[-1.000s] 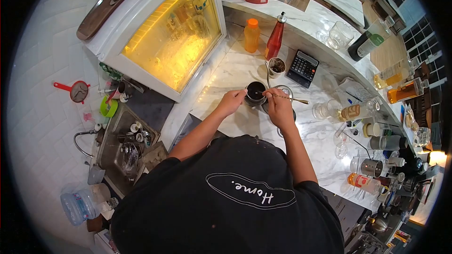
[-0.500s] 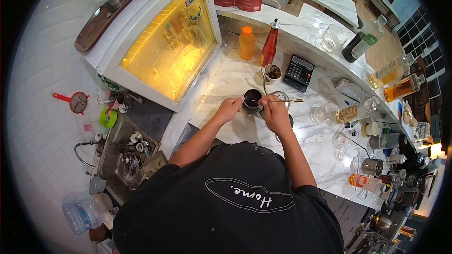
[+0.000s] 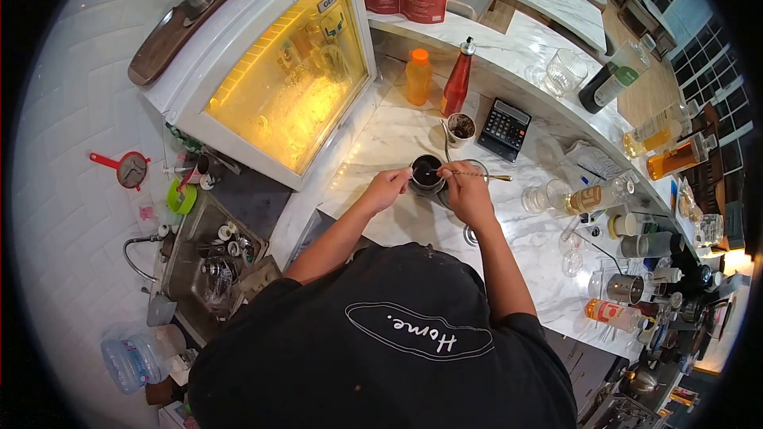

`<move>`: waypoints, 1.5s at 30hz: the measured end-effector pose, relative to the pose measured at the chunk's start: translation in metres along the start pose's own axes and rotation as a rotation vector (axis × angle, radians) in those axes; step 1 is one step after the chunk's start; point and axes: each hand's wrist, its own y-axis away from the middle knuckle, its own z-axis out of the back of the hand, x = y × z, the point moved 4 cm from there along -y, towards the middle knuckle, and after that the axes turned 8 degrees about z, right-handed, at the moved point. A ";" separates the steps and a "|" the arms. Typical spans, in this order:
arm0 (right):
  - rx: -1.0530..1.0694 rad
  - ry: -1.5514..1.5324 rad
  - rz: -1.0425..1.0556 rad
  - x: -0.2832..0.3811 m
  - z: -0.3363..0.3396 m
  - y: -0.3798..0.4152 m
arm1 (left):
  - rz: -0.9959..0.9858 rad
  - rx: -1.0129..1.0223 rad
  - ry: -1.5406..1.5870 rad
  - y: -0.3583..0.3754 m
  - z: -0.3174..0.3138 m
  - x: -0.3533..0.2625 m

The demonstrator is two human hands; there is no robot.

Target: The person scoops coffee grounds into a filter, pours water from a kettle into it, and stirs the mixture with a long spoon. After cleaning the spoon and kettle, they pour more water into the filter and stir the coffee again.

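My left hand point(image 3: 387, 191) is closed on the near-left rim of a small round cup point(image 3: 427, 168) with dark contents, which stands on the marble counter. In my right hand point(image 3: 470, 195) is a thin twisted bar spoon point(image 3: 486, 175), pinched between the fingers. One end of the spoon reaches into the cup; the gold-coloured other end points right. Just beyond the cup, a white cup point(image 3: 461, 129) holds dark, crumbly matter, with a curved handle or stem leaning out of it. A clear glass rim point(image 3: 478, 165) shows partly behind my right hand.
An orange bottle point(image 3: 418, 77), a red pump bottle point(image 3: 458, 79) and a black calculator point(image 3: 504, 129) stand at the back. A lit display fridge point(image 3: 179, 115) is at left, above a cluttered sink point(image 3: 179, 258). Bottles and glassware, including a clear bottle point(image 3: 602, 195), crowd the right side.
The view has shifted slightly. My left hand stays at the cup, and my right hand still holds the bar spoon, whose gold end has dipped a little.
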 end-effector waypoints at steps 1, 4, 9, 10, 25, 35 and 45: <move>0.018 -0.010 -0.016 -0.001 0.000 0.000 | 0.000 -0.008 -0.003 0.000 -0.001 0.000; 0.074 -0.035 -0.051 -0.003 0.002 0.001 | -0.005 0.002 -0.015 -0.002 0.001 -0.001; 0.092 -0.073 -0.049 0.001 -0.002 0.005 | 0.013 0.046 0.014 -0.004 0.002 0.000; 0.079 -0.057 -0.044 0.002 -0.001 0.003 | 0.014 0.032 0.006 -0.004 0.002 0.002; 0.038 -0.051 -0.049 -0.005 0.014 0.003 | 0.015 -0.028 -0.063 -0.003 0.001 0.004; 0.038 -0.060 -0.095 -0.005 0.009 0.006 | 0.073 0.001 -0.059 0.000 0.001 -0.002; 0.077 -0.025 -0.068 0.000 0.012 0.003 | 0.030 -0.077 -0.117 0.004 0.004 -0.009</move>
